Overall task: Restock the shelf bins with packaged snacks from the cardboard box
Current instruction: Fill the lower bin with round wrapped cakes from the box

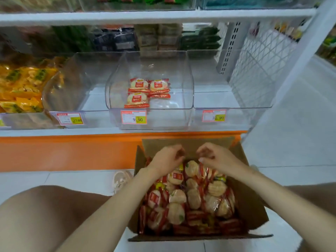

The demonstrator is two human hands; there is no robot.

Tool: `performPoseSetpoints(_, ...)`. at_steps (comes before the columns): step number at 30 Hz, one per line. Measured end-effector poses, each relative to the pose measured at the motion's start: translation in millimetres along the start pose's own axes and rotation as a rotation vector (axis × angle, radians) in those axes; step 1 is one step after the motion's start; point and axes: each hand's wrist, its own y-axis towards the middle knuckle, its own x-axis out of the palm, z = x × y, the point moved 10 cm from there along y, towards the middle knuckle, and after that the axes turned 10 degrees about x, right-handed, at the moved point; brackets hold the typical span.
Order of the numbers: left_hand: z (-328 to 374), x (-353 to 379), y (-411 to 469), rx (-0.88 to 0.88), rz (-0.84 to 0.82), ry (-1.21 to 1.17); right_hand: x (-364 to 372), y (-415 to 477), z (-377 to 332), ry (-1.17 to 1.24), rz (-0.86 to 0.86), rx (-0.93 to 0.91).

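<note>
- Plainly, the brown cardboard box point(252, 199) stands open on the white tiled floor point(291, 151), its flaps folded outward so both arms can reach in from above. It sits just below the white shelf board point(54, 132), which I judge keeps the lift to the bins short.
- Inside the box lie the round pale rice crackers in clear wrappers with red ends point(189, 202), heaped loosely almost to the rim. The film looks glossy and crinkled, probably slippery, and the discs inside look stiff and likely brittle.
- The left hand point(167, 159) hovers over the far end of the box with its fingers curled down toward the heap.
- The right hand point(214, 157) is beside it over the same end, a small gap away, curled the same way with the thumb tip low near a wrapper.
- Whether either hand actually pinches a packet I cannot tell, because the fingertips are turned away and blurred.
- Beyond and above the box stands a clear hard-plastic bin with a curved front point(183, 73). Three of the same red-ended packets point(143, 91) lie flat in it, so I take it as the bin to fill.
- A red and yellow price tag point(133, 117) sits on its front face.
- Up and to the left of the box, yellow soft packets point(21, 88) fill another clear bin.
</note>
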Motion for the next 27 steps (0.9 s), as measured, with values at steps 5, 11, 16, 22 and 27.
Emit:
performPoseSetpoints(5, -64.7, 118.6, -13.8, -0.311, -0.239, -0.076, 35.3, 7.2, 43.3, -0.292, -0.207, 0.041)
performPoseSetpoints(11, -61.2, 236.6, -17.1, -0.357, -0.619, -0.014, 43.7, 18.2, 58.6, -0.394, -0.282, 0.027)
performPoseSetpoints(16, -67.2, 251.7, -15.2, -0.341, -0.651, 0.028, 45.9, 32.0, 72.1, -0.394, -0.289, 0.038)
performPoseSetpoints(22, -81.1, 197.8, -24.4, -0.311, -0.318, -0.131, 61.1, 35.2, 94.4, -0.381, -0.346, 0.108)
performPoseSetpoints(27, -73.7, 140.4, -25.1, -0.248, 0.002, -0.359, 76.9, 29.9, 108.3, -0.201, -0.361, 0.228)
